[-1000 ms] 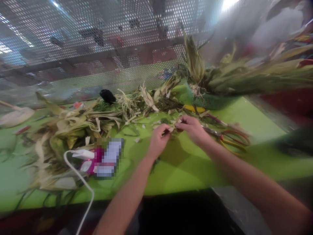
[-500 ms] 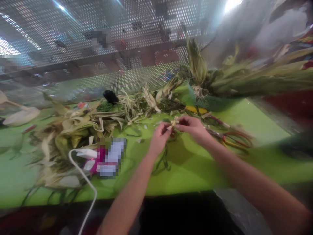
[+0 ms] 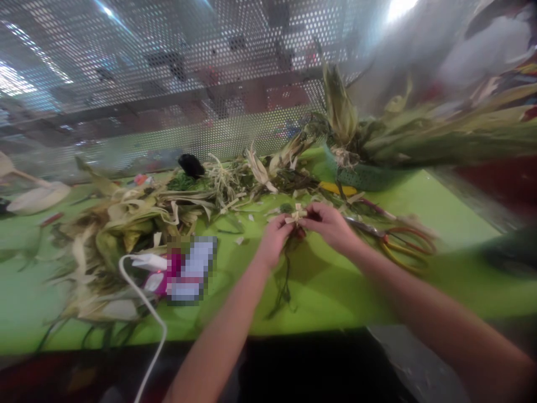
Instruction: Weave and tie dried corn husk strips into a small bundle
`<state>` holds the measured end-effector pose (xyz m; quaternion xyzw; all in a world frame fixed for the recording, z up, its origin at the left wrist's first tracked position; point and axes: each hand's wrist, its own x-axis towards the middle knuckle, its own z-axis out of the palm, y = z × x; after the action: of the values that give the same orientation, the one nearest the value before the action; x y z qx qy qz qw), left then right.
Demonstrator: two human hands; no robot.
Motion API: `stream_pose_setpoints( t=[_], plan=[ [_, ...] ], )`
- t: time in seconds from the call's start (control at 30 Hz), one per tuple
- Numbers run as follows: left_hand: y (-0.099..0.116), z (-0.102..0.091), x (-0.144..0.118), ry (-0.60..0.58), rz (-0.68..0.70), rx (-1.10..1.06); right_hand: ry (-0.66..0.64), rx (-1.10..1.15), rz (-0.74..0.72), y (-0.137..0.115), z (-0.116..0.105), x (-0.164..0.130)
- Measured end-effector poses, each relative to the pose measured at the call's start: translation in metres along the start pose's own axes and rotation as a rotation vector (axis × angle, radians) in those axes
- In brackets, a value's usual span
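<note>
Between my two hands is a small cross-shaped piece of folded pale corn husk (image 3: 297, 214). My left hand (image 3: 274, 238) pinches it from the left, thumb and fingers pressed together. From the right, my right hand (image 3: 325, 221) grips it between thumb and fingertips. A thin dark strip (image 3: 287, 274) hangs below the hands towards the table. Scissors with orange and yellow handles (image 3: 405, 243) lie just right of my right hand. The undersides of my fingers are hidden.
Loose corn husks (image 3: 138, 224) heap on the left of the green table (image 3: 335, 296). A phone (image 3: 193, 268) and white cable (image 3: 157, 319) lie before them. A green basket (image 3: 361, 174) of husks stands back right, before a perforated metal screen (image 3: 260, 117).
Both hands have shifted slightly, with the husk piece now turned so its cross shape faces up more. The dark strip hangs lower and straighter than before.
</note>
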<state>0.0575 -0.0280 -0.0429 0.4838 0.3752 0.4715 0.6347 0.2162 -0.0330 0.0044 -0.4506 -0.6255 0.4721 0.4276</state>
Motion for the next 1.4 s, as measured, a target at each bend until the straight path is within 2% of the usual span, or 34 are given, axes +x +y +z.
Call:
stream_pose_setpoints(
  t=[0.17, 0.4, 0.67, 0.83, 1.1, 1.23, 1.4],
  plan=[
    [0.008, 0.000, -0.002, -0.029, 0.019, -0.118, 0.059, -0.006, -0.003, 0.000, -0.001, -0.001],
    [0.020, 0.001, -0.007, 0.029, 0.067, 0.031, 0.072, 0.023, -0.058, 0.008, -0.008, 0.003],
    [0.013, 0.000, -0.004, 0.078, 0.145, 0.158, 0.151, -0.151, -0.109, 0.006, -0.009, 0.001],
    [0.009, -0.003, -0.001, 0.102, 0.158, 0.146, 0.185, -0.207, -0.118, 0.006, -0.006, 0.000],
    [0.008, -0.003, -0.001, 0.137, 0.177, 0.147, 0.126, -0.224, -0.094, 0.004, -0.009, 0.000],
    [0.007, -0.004, 0.000, 0.102, 0.166, 0.177, 0.073, -0.243, -0.093, 0.003, -0.013, 0.001],
    [0.011, -0.003, -0.002, 0.029, 0.083, 0.232, 0.119, -0.296, -0.093, 0.007, -0.012, 0.003]
  ],
)
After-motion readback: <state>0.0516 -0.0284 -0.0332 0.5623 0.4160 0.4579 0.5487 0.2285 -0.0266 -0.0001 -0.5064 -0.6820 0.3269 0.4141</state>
